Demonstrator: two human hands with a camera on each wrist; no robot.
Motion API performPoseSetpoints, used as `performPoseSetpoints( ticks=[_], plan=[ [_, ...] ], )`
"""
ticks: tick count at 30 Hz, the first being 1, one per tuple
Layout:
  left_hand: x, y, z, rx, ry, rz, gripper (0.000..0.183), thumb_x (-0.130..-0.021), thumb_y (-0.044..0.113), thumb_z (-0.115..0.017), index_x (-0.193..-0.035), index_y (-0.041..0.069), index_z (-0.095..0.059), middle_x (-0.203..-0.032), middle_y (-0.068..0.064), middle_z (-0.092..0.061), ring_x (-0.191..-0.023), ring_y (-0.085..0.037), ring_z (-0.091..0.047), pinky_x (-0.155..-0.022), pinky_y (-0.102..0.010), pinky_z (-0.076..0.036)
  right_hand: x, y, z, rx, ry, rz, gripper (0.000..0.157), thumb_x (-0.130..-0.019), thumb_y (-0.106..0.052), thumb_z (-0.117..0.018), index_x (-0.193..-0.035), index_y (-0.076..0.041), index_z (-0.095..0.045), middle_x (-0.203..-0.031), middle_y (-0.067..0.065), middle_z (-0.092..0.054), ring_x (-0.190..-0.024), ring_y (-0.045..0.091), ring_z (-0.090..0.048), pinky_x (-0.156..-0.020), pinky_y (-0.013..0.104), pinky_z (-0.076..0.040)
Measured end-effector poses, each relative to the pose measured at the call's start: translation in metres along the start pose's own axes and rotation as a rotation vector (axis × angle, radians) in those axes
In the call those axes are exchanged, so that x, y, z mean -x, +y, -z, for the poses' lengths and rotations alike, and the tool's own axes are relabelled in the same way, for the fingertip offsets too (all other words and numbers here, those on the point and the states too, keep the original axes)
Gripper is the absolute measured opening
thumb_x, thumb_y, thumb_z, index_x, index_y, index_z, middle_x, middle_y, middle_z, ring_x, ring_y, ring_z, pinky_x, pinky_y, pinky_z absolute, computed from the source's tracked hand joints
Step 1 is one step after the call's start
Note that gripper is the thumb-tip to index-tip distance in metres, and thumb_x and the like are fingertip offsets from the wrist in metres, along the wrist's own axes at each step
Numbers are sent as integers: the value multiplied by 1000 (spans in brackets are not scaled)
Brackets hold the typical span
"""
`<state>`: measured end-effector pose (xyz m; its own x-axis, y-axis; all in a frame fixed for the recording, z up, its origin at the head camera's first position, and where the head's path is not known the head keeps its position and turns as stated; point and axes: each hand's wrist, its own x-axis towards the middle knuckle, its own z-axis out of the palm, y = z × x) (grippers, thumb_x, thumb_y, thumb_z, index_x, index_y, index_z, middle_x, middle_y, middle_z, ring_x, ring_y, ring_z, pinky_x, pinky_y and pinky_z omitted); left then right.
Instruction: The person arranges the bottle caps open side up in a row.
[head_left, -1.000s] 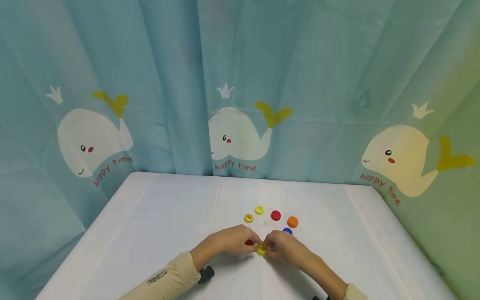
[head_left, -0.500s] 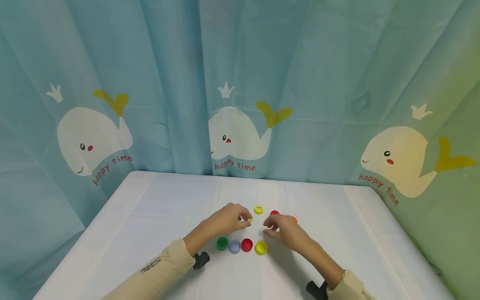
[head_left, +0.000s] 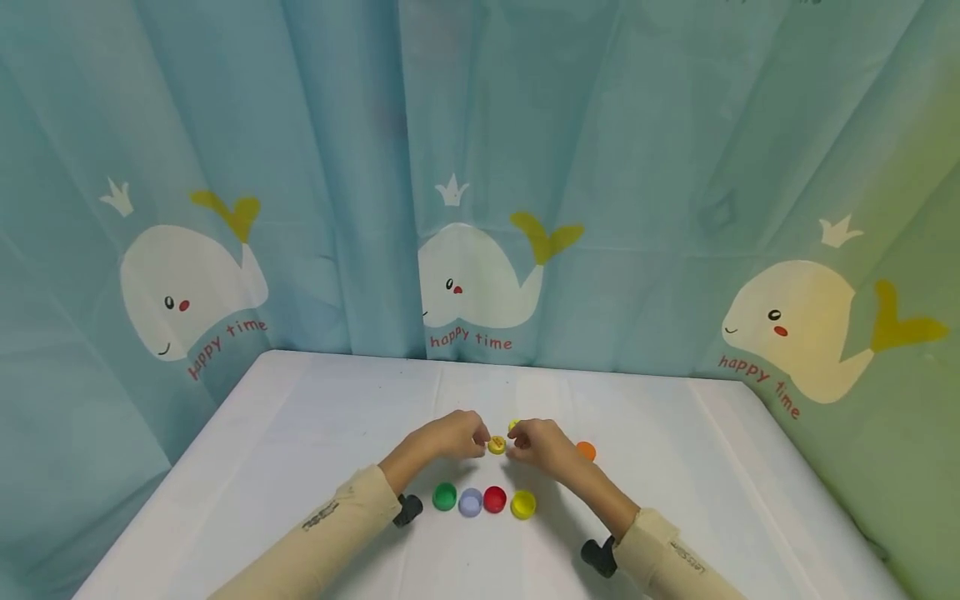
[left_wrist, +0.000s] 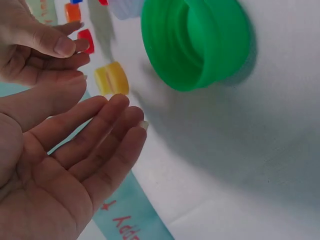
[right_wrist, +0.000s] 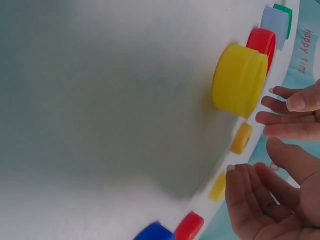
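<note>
A dark-yellow bottle cap (head_left: pixel 497 445) with printing on top lies on the white table between my two hands. My left hand (head_left: pixel 450 435) is at its left side, with thumb and fingers apart and nothing between them in the left wrist view. On its right, my right hand (head_left: pixel 546 448) has bent, loose fingers and holds nothing. Just behind the right fingertips a brighter yellow cap (head_left: pixel 514 425) shows partly. Nearer the front, a row of upturned caps is made of a green cap (head_left: pixel 445 497), a lavender cap (head_left: pixel 470 502), a red cap (head_left: pixel 495 499) and a yellow cap (head_left: pixel 523 504).
An orange cap (head_left: pixel 586 451) lies right of the right hand. A second red cap (right_wrist: pixel 189 226) and a blue cap (right_wrist: pixel 156 232) appear in the right wrist view, hidden by the right hand in the head view. A whale-print curtain (head_left: pixel 637 167) hangs behind the table (head_left: pixel 337 400).
Both hands have left the yellow cap at the row's right end and moved back to the dark-yellow cap. The right hand came in leftward during the last half second.
</note>
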<state>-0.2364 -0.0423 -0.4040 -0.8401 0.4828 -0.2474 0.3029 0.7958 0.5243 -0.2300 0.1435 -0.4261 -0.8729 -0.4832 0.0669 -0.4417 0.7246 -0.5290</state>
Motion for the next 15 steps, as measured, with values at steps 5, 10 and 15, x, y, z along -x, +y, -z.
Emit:
performPoseSetpoints(
  ticks=[5,10,15],
  plan=[
    [-5,-3,0,-3,-20,4,22,-85,10,-69,-105,1,-68,-91,-3,-66,-80,-15,-60,-75,-29,-50,-7,-2,-6,-34,-13,-65,22,-78,-4,-75,-96,6,-67,-79,6,-65,-68,15,-56,-66,25,-52],
    [-10,-3,-2,-13,-20,31,25,-85,12,-70,-107,0,-66,-90,-4,-65,-77,-14,-58,-74,-29,-50,-11,-3,-10,-27,-24,-88,24,-78,-3,-74,-99,8,-66,-78,7,-64,-67,15,-55,-66,25,-52],
    [-15,-1,-5,-54,-27,50,23,-86,11,-68,-106,0,-65,-89,-4,-63,-76,-15,-54,-75,-31,-49,-14,-5,-13,-15,-28,-77,25,-78,-2,-75,-98,9,-66,-78,9,-65,-67,15,-56,-67,25,-53]
  ],
)
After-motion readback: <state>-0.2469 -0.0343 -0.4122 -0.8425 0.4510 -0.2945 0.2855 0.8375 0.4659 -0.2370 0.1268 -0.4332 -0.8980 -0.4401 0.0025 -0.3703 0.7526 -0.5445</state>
